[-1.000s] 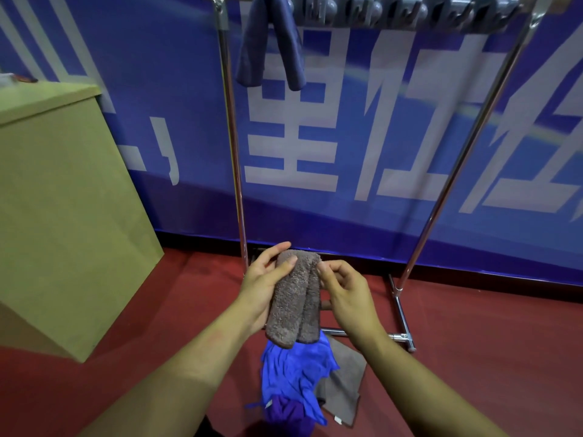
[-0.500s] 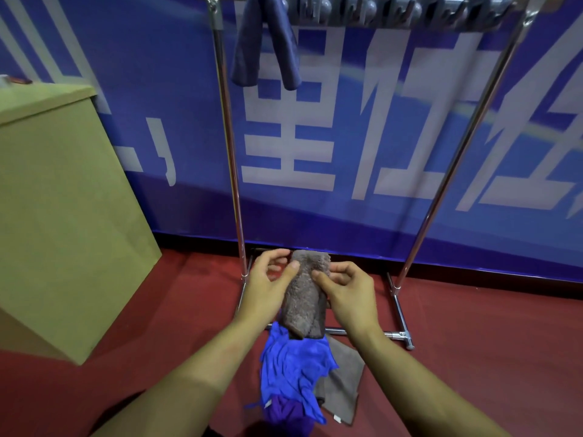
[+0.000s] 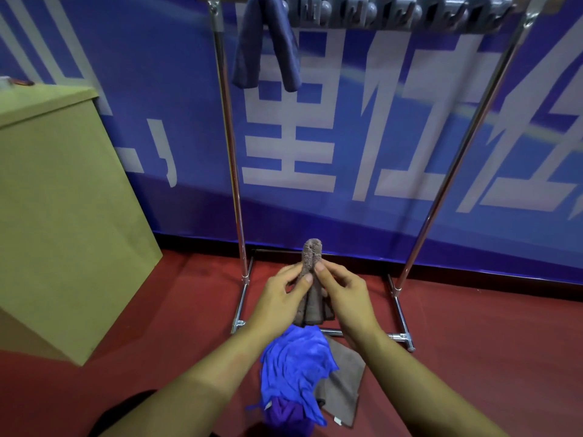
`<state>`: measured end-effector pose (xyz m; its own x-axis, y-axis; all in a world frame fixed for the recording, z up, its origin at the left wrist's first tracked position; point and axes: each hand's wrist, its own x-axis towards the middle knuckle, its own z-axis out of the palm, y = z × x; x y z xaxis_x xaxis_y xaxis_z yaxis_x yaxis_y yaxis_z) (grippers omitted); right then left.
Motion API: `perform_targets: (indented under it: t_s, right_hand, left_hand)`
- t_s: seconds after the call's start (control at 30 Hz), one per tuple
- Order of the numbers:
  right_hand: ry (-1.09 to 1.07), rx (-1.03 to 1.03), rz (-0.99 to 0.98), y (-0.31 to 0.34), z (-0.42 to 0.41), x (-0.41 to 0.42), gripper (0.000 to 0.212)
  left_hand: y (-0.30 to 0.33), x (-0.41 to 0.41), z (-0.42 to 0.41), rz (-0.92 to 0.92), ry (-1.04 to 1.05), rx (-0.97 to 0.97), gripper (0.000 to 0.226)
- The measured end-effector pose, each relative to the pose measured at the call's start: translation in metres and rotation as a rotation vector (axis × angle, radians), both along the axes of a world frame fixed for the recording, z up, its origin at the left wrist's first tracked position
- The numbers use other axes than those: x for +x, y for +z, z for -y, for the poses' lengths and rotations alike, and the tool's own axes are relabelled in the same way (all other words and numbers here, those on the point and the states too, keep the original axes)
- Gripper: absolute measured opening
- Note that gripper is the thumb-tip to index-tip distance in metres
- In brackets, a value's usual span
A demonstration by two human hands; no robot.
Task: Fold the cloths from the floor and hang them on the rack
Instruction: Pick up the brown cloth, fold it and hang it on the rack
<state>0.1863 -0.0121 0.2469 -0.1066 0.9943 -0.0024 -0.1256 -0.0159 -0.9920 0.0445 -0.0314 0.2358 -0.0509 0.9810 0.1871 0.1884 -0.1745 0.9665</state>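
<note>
The person is holding a folded brown cloth point(image 3: 312, 285) upright in front of the rack point(image 3: 233, 171), above the red floor point(image 3: 473, 342). The left hand point(image 3: 280, 298) is pinching the cloth's left side between thumb and fingers, and the right hand point(image 3: 342, 290) is pinching its right side, so both are closed on it. The cloth's rounded fold is poking up above the fingertips, while its layered edges are hanging down between the palms.

Below the hands, a blue cloth point(image 3: 296, 367) is lying crumpled on the floor, overlapping a purple cloth point(image 3: 285, 417) nearer the person and a flat grey cloth point(image 3: 344, 389) to its right, just beside the rack's base bar. A dark blue cloth point(image 3: 268, 48) is draping over the rack's top bar near the left pole. A tan cabinet point(image 3: 63, 216) is standing to the left, and a blue banner point(image 3: 347, 137) is covering the wall behind.
</note>
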Motion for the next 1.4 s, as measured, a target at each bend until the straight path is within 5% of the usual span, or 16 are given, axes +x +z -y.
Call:
perform_targets:
  t_s: [0.3, 0.53, 1.07, 1.4]
  right_hand:
    - [-0.079, 0.176, 0.214, 0.004, 0.003, 0.004, 0.022]
    - [-0.100, 0.275, 0.274, 0.043, -0.001, 0.010, 0.026]
    - [-0.385, 0.694, 0.289, 0.271, -0.083, -0.006, 0.025]
    - [-0.479, 0.837, 0.255, 0.335, -0.172, -0.044, 0.027]
  left_hand:
    - [0.011, 0.006, 0.009, -0.023, -0.078, -0.016, 0.040]
    - [0.040, -0.005, 0.009, -0.191, 0.166, 0.084, 0.035]
    - [0.274, 0.004, -0.068, -0.252, 0.401, 0.437, 0.038]
    - [0.350, 0.003, -0.154, -0.164, 0.539, 0.626, 0.037]
